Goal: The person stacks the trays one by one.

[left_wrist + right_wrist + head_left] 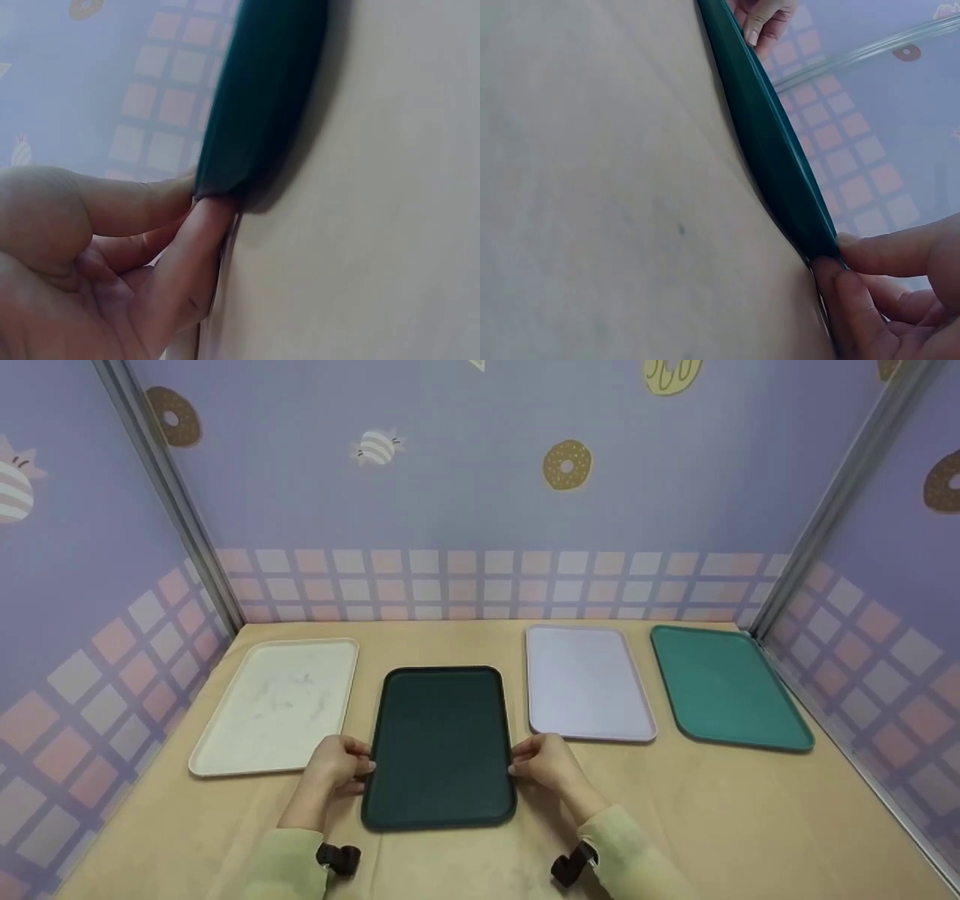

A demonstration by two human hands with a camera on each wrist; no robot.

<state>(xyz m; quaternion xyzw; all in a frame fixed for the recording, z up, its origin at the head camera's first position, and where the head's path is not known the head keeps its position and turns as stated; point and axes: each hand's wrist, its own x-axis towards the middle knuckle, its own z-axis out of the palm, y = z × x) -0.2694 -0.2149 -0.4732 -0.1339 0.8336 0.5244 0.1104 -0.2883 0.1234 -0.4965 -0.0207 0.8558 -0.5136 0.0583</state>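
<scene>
A dark green rectangular tray (441,746) lies between my two hands in the head view, its long sides running away from me. My left hand (339,765) pinches its left rim, thumb on top and fingers at the underside, as the left wrist view shows on the tray edge (259,97). On the opposite rim my right hand (551,769) has the same pinch. In the right wrist view the tray's near side (776,157) sits close to the tabletop; whether it touches along its whole length I cannot tell.
A cream tray (281,705) with grey smudges lies to the left, near my left hand. A pale lilac tray (589,682) and a teal green tray (727,686) lie to the right. The beige tabletop (720,825) is bounded by patterned walls (480,495) on three sides.
</scene>
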